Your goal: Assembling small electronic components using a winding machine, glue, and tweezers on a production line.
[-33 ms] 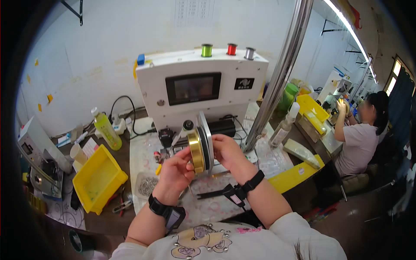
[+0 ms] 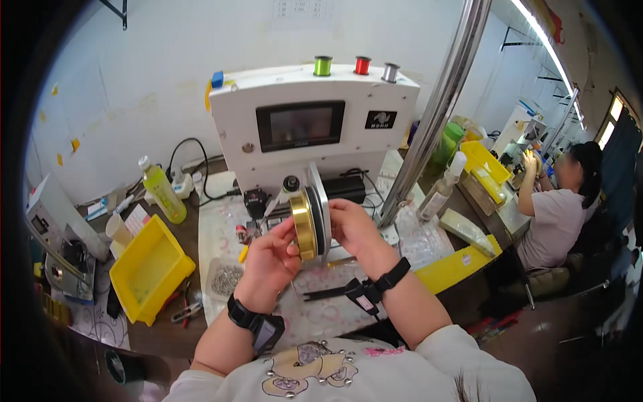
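A shiny gold ring (image 2: pixel 303 228) with a dark band beside it sits against a flat grey metal plate (image 2: pixel 322 208), in front of a white bench machine (image 2: pixel 231 144). My left hand (image 2: pixel 273 258) is closed, its thumb and fingertips pinching the gold ring's left edge. On the other side, my right hand (image 2: pixel 355 228) has its fingers curled against the right side of the plate; some fingertips are hidden behind it. Whatever supports the ring and plate from behind is largely covered. Both wrists wear black straps with small boxes.
Thread spools, green (image 2: pixel 323 65), red (image 2: pixel 362 65) and grey (image 2: pixel 390 72), stand on the machine. To the left are a yellow tray (image 2: pixel 184 271), a drink bottle (image 2: pixel 163 191) and a box of small metal parts (image 2: pixel 226 278). A metal post (image 2: pixel 439 110) rises at right; a co-worker (image 2: pixel 556 208) sits beyond.
My view has shifted slightly, so the machine and spools appear a little higher. Both hands stay at the ring and plate with nearly the same grip.
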`<state>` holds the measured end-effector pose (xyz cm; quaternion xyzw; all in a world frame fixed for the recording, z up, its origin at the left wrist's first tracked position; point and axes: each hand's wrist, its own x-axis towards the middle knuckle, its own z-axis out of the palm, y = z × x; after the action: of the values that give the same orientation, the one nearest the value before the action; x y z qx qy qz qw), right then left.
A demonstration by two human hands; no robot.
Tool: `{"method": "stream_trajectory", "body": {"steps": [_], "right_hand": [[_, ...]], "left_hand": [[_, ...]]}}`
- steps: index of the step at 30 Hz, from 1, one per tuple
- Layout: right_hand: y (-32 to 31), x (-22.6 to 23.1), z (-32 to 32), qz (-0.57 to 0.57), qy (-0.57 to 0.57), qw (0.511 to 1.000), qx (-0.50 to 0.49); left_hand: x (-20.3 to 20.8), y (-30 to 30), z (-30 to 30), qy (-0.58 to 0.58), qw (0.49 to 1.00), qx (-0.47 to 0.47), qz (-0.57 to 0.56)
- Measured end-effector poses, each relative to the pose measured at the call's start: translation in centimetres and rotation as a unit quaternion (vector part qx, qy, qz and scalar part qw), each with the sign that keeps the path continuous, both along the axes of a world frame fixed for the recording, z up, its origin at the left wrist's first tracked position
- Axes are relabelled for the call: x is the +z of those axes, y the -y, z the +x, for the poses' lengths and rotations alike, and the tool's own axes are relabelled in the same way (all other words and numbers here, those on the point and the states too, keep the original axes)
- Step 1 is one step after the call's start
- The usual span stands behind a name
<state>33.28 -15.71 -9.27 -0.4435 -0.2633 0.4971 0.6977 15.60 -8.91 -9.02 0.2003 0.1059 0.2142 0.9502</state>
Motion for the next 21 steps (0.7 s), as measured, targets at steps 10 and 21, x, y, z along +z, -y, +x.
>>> {"method": "stream_trajectory", "body": {"steps": [10, 21], "right_hand": [[0.0, 0.5, -1.0, -0.02, 0.061, 0.997, -0.033], [-0.8, -0.5, -2.0, 0.019, 0.006, 0.996, -0.088]], "left_hand": [[-0.8, 0.9, -1.3, -0.002, 0.99, 0.064, -0.125], [-0.8, 1.4, -3.4, -0.031, 0.992, 0.071, 0.103]]}}
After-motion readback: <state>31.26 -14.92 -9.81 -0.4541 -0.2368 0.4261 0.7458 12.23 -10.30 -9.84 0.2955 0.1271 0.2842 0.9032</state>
